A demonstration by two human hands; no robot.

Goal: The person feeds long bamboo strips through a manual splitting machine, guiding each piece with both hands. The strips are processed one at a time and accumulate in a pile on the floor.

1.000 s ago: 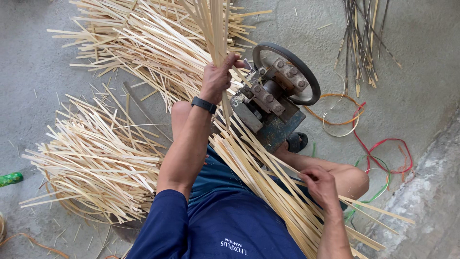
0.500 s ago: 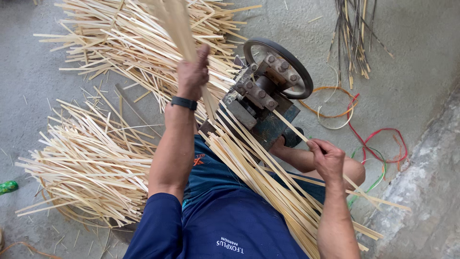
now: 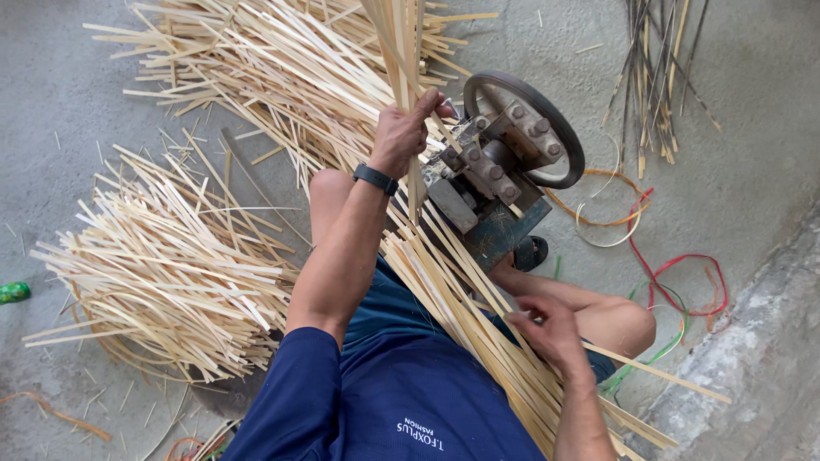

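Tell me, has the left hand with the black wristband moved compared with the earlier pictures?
Yes. The left hand, gripping pale bamboo strips, shifted left and then back toward the grey metal machine with the round wheel.

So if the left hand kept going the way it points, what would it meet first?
Probably the pile of bamboo strips on the floor beyond; the left hand, gripping a bundle of strips, points up-frame. Depth is unclear.

Soft, even daylight, faint shadows, sharp focus throughout, mild wide-angle stretch toward the edges.
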